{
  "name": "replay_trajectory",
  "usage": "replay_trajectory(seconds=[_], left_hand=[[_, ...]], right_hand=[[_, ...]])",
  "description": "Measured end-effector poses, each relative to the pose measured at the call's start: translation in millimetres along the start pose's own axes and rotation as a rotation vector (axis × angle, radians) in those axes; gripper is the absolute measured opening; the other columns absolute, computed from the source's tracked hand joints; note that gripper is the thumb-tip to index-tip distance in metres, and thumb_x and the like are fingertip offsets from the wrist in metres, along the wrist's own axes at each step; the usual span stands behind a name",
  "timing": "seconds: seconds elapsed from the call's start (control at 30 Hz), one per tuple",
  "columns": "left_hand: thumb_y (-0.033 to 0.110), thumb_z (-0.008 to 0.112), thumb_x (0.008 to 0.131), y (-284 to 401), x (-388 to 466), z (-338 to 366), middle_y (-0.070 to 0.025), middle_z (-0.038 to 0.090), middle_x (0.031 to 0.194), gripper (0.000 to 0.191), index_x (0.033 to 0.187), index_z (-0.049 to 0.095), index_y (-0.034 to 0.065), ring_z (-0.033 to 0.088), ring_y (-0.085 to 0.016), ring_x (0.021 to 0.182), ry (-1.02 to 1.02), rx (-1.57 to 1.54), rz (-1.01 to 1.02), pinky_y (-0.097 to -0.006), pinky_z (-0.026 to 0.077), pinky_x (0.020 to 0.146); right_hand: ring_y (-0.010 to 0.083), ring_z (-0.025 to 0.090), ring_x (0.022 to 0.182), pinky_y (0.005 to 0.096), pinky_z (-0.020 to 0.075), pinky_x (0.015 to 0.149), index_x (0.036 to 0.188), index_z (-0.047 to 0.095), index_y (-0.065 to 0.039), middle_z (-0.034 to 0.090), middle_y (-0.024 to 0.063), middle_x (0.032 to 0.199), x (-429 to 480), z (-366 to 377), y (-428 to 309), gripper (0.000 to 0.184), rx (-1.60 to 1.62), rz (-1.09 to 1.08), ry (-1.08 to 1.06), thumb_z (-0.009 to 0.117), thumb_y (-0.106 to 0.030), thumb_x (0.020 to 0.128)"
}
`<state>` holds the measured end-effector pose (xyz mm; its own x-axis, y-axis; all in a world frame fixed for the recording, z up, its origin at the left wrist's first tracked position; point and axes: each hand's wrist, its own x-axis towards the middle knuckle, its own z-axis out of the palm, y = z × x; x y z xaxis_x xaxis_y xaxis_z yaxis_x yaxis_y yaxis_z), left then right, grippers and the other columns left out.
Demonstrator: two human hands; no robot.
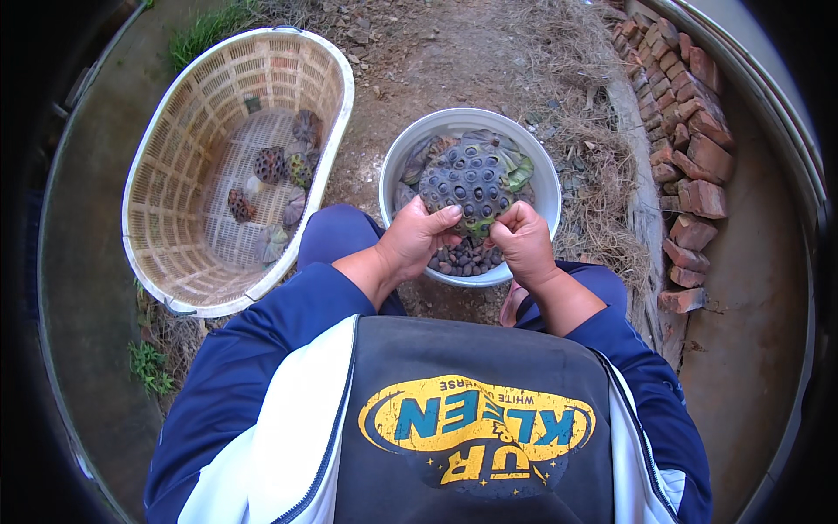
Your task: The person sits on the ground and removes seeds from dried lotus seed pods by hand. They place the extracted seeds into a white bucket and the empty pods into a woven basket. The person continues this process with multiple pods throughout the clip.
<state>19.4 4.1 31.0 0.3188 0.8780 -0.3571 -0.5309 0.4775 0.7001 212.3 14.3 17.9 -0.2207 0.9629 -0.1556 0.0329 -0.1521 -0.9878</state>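
A large dark lotus seed pod [468, 180], its face dotted with seeds in their holes, is held up over a white bucket [471, 114]. My left hand [419, 237] grips the pod's near left edge, thumb lying on its face. At the near right edge, where the rim is greenish, my right hand [524, 239] pinches the pod with curled fingers; the fingertips are partly hidden. Below both hands, loose dark lotus seeds [466, 261] fill the near part of the bucket. Behind the held pod lie more pods and a torn green piece [521, 173], partly covered by it.
Left of the bucket stands a pale plastic basket [173, 177] with several pods, among them a brown, holed one [270, 165]. Stacked red bricks [707, 157] line a concrete edge [632, 137] at right. Dry grass [592, 177] covers ground beside it. My knees flank the bucket.
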Motion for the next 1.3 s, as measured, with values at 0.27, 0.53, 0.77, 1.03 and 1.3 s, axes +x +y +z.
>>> replay_trajectory(seconds=[0.27,0.53,0.77,1.03,1.3], left_hand=[[0.024,0.057,0.091,-6,3,-11,-0.0035,0.064,0.101,0.022,0.108,0.058,0.0088,0.059,-0.013,0.087,0.009,-0.307,-0.171,-0.0273,0.049,0.074],[0.019,0.058,0.09,-4,2,-5,-0.0031,0.064,0.101,0.027,0.113,0.053,0.0083,0.061,-0.013,0.089,0.025,-0.113,-0.036,-0.0272,0.05,0.074],[0.018,0.057,0.091,-3,5,-9,-0.0031,0.064,0.103,0.028,0.116,0.051,0.0077,0.061,-0.013,0.089,-0.039,-0.091,-0.066,-0.0264,0.05,0.073],[0.02,0.056,0.092,-4,3,-5,-0.0023,0.063,0.103,0.027,0.116,0.049,0.01,0.061,-0.012,0.089,0.029,-0.113,-0.038,-0.0271,0.05,0.073],[0.019,0.056,0.092,-4,5,-16,-0.0023,0.063,0.104,0.027,0.116,0.049,0.0099,0.06,-0.012,0.088,-0.025,-0.172,-0.09,-0.026,0.048,0.071]], right_hand=[[0.0142,0.059,0.069,0.0253,0.0475,0.063,0.087,0.06,0.0,0.061,0.0078,0.078,2,0,5,0.006,-0.234,-0.37,-0.04,0.061,0.002,0.082],[0.0183,0.055,0.065,0.0303,0.0454,0.062,0.089,0.063,0.0,0.057,0.0089,0.074,-2,-3,-12,0.025,-0.571,-0.28,-0.016,0.073,-0.018,0.076],[0.0105,0.051,0.064,0.0263,0.0423,0.058,0.08,0.065,0.002,0.054,0.0031,0.071,-3,-1,-9,0.018,-0.266,-0.144,0.037,0.074,-0.012,0.074],[0.007,0.053,0.063,0.0219,0.0433,0.057,0.083,0.065,0.003,0.057,0.0026,0.076,2,-4,-9,0.016,-0.138,-0.014,-0.046,0.07,-0.012,0.078],[0.0059,0.052,0.061,0.0202,0.0421,0.055,0.088,0.065,0.002,0.059,0.0003,0.074,3,-7,-27,0.016,0.027,0.197,-0.145,0.068,-0.012,0.081]])
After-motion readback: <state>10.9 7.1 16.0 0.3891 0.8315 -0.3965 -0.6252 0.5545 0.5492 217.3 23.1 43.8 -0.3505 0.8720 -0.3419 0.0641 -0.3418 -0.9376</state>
